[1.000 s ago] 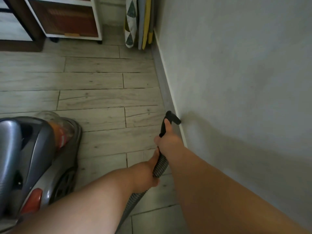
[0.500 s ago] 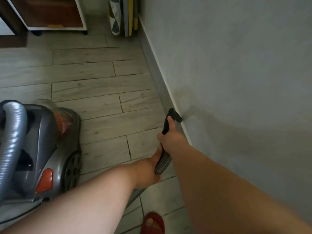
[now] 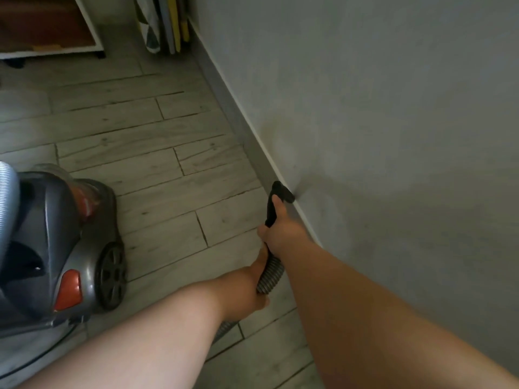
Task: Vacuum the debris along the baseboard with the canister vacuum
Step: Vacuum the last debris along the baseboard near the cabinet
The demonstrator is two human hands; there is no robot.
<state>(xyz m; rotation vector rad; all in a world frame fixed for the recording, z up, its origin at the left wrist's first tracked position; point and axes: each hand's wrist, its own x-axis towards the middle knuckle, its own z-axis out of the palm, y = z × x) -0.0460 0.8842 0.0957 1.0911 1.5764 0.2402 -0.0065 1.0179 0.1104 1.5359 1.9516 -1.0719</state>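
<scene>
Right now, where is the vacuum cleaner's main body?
In the head view the vacuum cleaner sits on the floor at the left edge, left of the left hand gripping the hose and apart from the baseboard.

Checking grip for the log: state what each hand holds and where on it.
Right hand grips the black nozzle near its rear end; left hand grips the ribbed hose just behind.

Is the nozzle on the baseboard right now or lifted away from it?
On it: the tip of the nozzle meets the top edge of the baseboard at the wall; the right hand grips it.
</scene>
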